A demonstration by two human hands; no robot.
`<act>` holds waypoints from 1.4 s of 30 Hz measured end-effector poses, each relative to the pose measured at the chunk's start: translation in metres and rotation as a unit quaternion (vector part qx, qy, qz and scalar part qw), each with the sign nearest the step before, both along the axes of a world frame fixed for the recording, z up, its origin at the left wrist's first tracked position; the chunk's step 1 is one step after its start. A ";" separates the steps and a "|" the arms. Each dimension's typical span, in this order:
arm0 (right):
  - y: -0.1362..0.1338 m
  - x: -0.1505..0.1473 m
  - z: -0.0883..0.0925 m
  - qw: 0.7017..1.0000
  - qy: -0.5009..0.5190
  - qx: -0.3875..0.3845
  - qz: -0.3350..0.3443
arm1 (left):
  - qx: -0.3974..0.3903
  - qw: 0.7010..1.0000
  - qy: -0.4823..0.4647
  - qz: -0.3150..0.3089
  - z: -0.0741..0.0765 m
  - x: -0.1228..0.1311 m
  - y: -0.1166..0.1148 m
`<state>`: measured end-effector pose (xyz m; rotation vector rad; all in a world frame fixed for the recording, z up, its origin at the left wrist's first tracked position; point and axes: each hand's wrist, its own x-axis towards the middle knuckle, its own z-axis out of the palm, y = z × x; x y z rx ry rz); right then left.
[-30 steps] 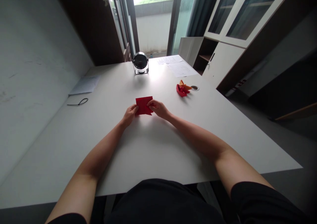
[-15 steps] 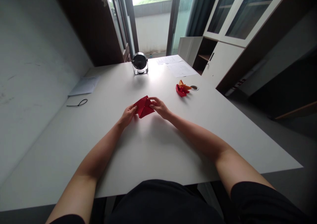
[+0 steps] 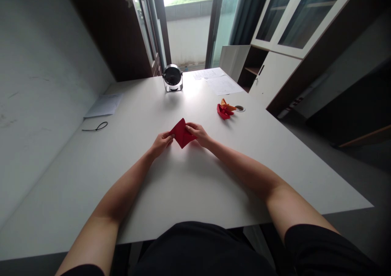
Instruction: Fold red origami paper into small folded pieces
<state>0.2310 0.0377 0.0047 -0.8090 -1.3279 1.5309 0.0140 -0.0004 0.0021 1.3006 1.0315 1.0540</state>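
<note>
A folded piece of red origami paper (image 3: 181, 133), roughly diamond-shaped with a crease down its middle, is held between both hands above the white table (image 3: 195, 194). At its left corner, my left hand (image 3: 163, 143) pinches it between thumb and fingers. My right hand (image 3: 198, 133) grips the right side, its fingers partly covering the paper. Beyond my right hand, red and orange folded paper pieces (image 3: 225, 110) lie together on the tabletop.
Near the table's far edge stands a round black and silver device (image 3: 172, 78). Printed sheets (image 3: 224, 85) lie at the far right, another sheet (image 3: 104, 105) at the left. A black cable tie (image 3: 97, 127) is close by it. A round hole (image 3: 240, 108) pierces the tabletop.
The red paper has been turned and shifted slightly right, now showing a diamond shape with one main crease. Both hands still hold it and have moved slightly right.
</note>
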 end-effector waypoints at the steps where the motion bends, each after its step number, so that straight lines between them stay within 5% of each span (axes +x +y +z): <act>1: -0.001 0.000 0.001 1.000 0.000 0.001 -0.005 | 0.008 1.000 0.002 0.009 -0.001 0.000 0.001; 8: -0.001 0.002 0.003 1.000 0.004 0.021 -0.004 | 0.044 0.996 -0.027 0.074 -0.009 -0.004 0.007; 16: 0.005 0.001 -0.008 0.999 0.009 0.046 -0.001 | 0.007 0.999 -0.018 0.042 -0.012 -0.006 0.010; 26: -0.003 0.002 0.002 0.997 0.040 0.015 0.072 | 0.068 0.996 0.035 0.050 -0.008 0.002 0.003; 42: -0.008 -0.001 0.002 0.990 -0.021 0.110 0.090 | 0.055 0.996 0.003 0.074 -0.003 0.002 0.000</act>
